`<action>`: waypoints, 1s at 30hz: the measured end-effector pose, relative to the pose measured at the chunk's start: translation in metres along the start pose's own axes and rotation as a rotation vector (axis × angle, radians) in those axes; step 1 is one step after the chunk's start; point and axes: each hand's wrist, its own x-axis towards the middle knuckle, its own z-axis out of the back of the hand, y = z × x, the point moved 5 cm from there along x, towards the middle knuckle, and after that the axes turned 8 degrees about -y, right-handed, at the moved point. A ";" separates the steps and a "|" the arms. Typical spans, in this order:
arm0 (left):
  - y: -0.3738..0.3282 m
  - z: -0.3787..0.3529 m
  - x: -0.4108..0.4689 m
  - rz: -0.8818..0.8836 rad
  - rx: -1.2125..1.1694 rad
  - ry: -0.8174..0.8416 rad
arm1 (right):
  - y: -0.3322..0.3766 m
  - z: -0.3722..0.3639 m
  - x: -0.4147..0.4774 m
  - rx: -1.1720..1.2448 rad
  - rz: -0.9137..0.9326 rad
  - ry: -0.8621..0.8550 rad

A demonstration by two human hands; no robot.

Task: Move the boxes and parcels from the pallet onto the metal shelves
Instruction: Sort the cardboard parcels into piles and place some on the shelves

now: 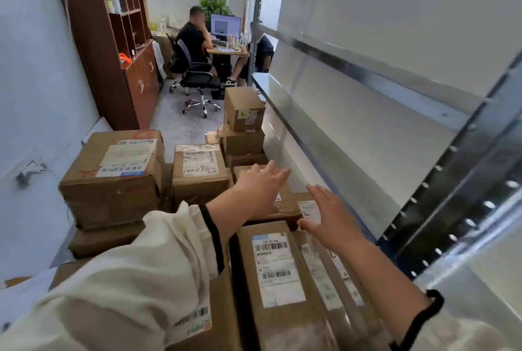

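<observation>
Cardboard boxes (pixel 113 178) stand stacked beside shelves (pixel 310 124); left hand (pixel 260 185) and right hand (pixel 326 216) hover spread, empty, over one box (pixel 291 209); grip opposite sides low, lift level.

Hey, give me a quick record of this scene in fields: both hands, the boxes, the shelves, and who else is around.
left hand: open, fingers spread, reaching over a brown box
right hand: open, fingers spread, next to the shelf edge
boxes: long box nearest, big box on the left, stack of boxes farther back
shelves: metal, on the right
background: two seated people at a desk with a monitor
</observation>
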 end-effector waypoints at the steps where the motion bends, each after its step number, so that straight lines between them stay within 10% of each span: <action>1: -0.022 0.003 0.003 -0.046 -0.023 0.000 | -0.015 0.014 -0.014 0.009 -0.030 -0.009; 15: -0.461 0.029 -0.111 -0.796 -0.090 0.070 | -0.224 0.243 -0.433 -0.167 -0.686 -0.257; 30: -0.837 0.037 -0.425 -1.459 -0.190 0.220 | -0.215 0.364 -0.920 -0.285 -1.444 -0.442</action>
